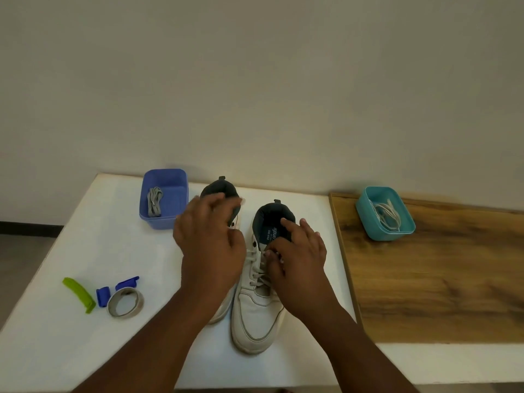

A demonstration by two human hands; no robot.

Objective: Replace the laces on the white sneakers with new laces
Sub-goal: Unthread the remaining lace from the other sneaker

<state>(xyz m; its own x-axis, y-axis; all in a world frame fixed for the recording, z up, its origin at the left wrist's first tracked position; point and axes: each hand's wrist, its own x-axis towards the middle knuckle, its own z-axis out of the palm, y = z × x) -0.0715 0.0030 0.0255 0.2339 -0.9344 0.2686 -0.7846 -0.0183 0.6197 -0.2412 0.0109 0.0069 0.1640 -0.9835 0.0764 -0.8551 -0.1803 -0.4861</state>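
The counter [85, 251] has a white surface on the left and a wood-grain panel [439, 279] on the right. On the white part, far left, stands a blue tub [181, 177] with grey laces [154, 201] inside. Two white sneakers [255, 321] stand side by side at centre, toes near. Near left lie a green clip [79, 295], two blue clips [103, 296] and a tape roll [126, 302]. A teal tub [368, 219] holding pale laces [388, 215] stands on the far wood panel.

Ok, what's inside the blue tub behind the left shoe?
A bundle of grey laces lies inside the blue tub. Its near wall hides the front of the floor, so anything there can't be seen.
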